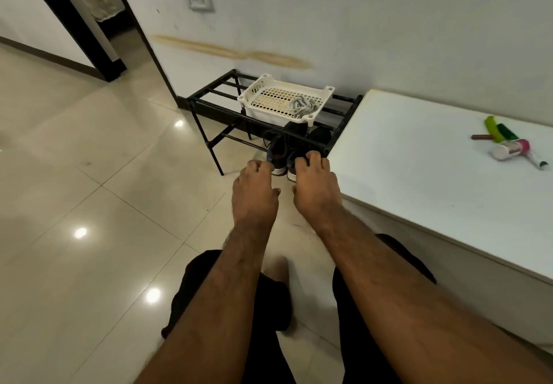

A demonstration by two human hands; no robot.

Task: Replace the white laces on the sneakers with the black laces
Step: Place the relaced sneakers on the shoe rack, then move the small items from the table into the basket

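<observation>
Two dark sneakers [279, 156] with dark laces stand side by side on the floor under the front of a black shoe rack [209, 105]. My left hand [254, 192] reaches forward, its bent fingertips touching the left sneaker's near end. My right hand [314, 183] does the same on the right sneaker [291, 160], covering much of it. Both thumbs point inward, clear of the shoes. A bundle of white laces [302, 105] lies in a white plastic basket [253, 91] on top of the rack.
A low white bench [419, 156] stands on the right, its corner beside the rack; a lint roller [514, 150] and green items [499, 130] lie on it. The rack is against the wall. Glossy tiled floor [104, 189] stretches left to a doorway.
</observation>
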